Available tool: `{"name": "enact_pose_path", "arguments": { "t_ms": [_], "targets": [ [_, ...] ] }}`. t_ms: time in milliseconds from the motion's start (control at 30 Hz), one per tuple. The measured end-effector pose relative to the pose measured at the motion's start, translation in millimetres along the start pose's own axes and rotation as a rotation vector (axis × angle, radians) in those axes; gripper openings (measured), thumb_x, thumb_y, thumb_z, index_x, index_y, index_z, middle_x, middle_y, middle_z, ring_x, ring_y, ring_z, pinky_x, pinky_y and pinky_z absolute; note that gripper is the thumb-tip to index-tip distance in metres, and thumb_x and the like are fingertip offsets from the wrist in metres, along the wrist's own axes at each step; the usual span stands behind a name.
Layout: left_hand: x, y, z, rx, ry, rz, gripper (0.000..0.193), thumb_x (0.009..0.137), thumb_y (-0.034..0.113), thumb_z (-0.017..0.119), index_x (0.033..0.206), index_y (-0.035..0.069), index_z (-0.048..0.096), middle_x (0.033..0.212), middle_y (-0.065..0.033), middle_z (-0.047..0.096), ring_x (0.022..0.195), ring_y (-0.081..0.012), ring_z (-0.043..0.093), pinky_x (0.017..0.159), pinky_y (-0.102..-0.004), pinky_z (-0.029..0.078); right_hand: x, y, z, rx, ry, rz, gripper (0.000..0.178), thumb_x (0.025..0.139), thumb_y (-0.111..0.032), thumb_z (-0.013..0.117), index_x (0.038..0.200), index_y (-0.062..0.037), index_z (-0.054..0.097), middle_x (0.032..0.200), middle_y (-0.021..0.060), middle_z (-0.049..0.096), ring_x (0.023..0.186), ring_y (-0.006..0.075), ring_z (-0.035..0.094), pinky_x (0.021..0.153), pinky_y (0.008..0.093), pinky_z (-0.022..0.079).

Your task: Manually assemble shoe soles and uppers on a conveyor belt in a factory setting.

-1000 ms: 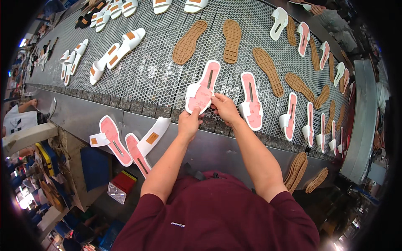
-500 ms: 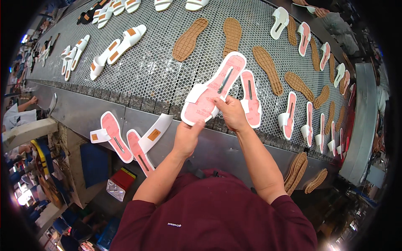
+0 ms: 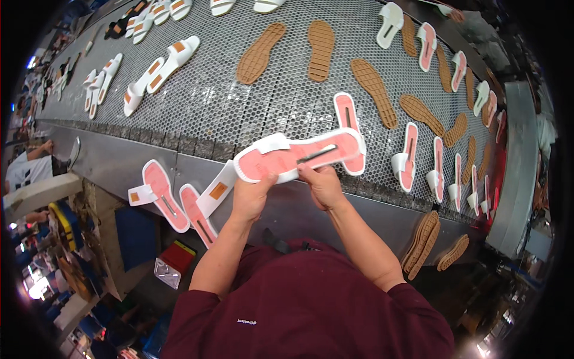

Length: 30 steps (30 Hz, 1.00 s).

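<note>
Both of my hands hold one pink-and-white sandal lying crosswise above the near edge of the metal mesh conveyor. My left hand grips its strap end from below. My right hand pinches its middle, thumb on the pink insole. A second pink sandal lies on the mesh just behind the held one. Two pink sandals and a white strap piece rest on the steel ledge left of my left hand.
Brown outsoles and more pink sandals are spread over the belt, white sandals at far left. A stack of brown soles leans by the ledge at right. Another person sits at far left.
The sandal has been lifted off the mesh and swung from pointing away to lying crosswise in front of me; both hands came closer to my body.
</note>
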State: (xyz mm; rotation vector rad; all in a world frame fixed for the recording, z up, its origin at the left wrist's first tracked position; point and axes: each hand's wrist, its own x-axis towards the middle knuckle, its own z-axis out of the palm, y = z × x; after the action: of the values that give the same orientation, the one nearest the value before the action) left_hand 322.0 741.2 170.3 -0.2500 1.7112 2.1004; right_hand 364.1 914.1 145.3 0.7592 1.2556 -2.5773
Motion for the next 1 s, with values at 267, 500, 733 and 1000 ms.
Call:
{"name": "enact_pose_path", "arguments": {
  "t_ms": [267,500,733,1000],
  "targets": [
    [13,17,-37,0.117,-0.021,-0.014,0.019,0.095,0.009,0.061,0.109,-0.002,0.064,0.099,-0.0036,0.067,0.087,-0.0084,0.06,0.077,-0.0264,0.048,-29,-26,-44,0.135,0.234,-0.313,0.057,0.102,-0.03,0.053,0.15,-0.0054,0.034,0.14,0.0123,0.051,0.125,0.024,0.052,0.105,0.0416,0.041],
    [7,36,-41,0.144,-0.211,-0.104,0.021,0.096,0.009,0.058,0.113,-0.003,0.063,0.103,-0.0055,0.068,0.092,-0.0108,0.063,0.081,-0.0275,0.051,-7,-91,28,-1.127,-0.114,-0.054,0.055,0.083,-0.027,0.075,0.13,-0.0038,0.058,0.097,0.0134,0.072,0.079,0.0188,0.068,0.074,0.0323,0.053],
    [12,35,-38,0.054,-0.123,-0.061,0.021,0.097,0.011,0.058,0.112,-0.002,0.063,0.103,-0.0064,0.068,0.092,-0.0119,0.064,0.081,-0.0289,0.052,3,-33,36,-0.963,-0.174,0.033,0.029,0.085,-0.026,0.075,0.08,0.0001,0.065,0.067,0.0068,0.064,0.058,0.0111,0.052,0.055,0.032,0.046],
    [17,36,-56,0.208,-0.089,-0.108,0.022,0.095,0.011,0.061,0.111,-0.003,0.066,0.102,-0.0071,0.07,0.094,-0.0133,0.065,0.084,-0.0298,0.052,162,-83,61,-1.608,-0.013,-0.407,0.085,0.087,-0.052,0.066,0.153,-0.0122,0.03,0.152,0.0258,0.033,0.136,0.0369,0.043,0.109,0.0435,0.04]
  ]
}}
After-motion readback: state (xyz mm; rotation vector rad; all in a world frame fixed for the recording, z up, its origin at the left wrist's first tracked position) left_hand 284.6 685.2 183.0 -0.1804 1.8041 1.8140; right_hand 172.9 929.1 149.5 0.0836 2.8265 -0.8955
